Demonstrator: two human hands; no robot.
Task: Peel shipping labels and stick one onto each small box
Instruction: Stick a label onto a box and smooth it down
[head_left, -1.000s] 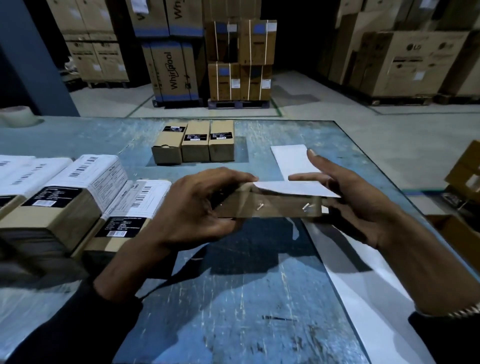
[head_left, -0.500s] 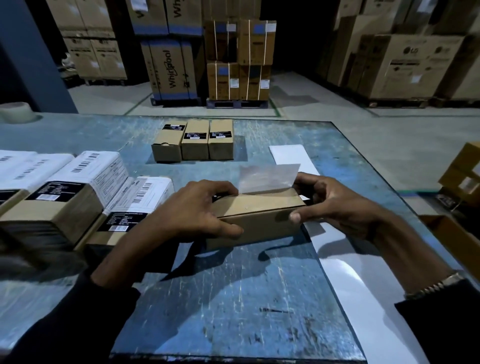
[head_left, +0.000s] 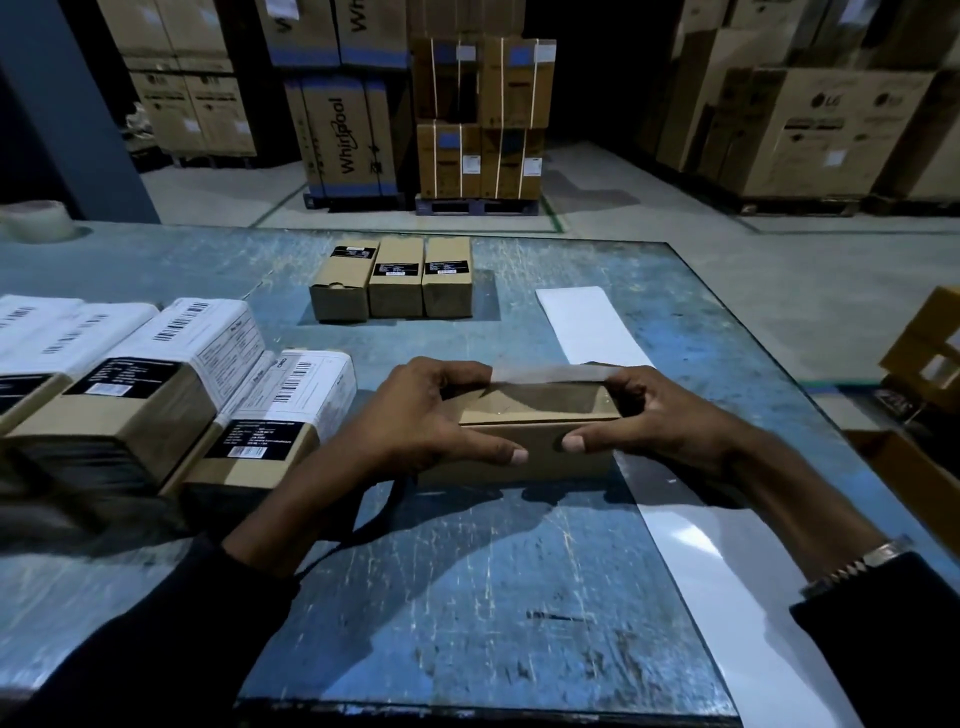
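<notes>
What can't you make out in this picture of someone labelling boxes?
Head view only:
- Far side of the small box: hidden by the label and both the left hand and right hand.
- Print on the three boxes at the back: too small.
- Labelled boxes on the left: cut off by the edge, blurred.

A tape roll (head_left: 32, 221) sits far left of my grip. Beyond it stand stacked cartons (head_left: 485, 117) on a pallet (head_left: 478, 206).
</notes>
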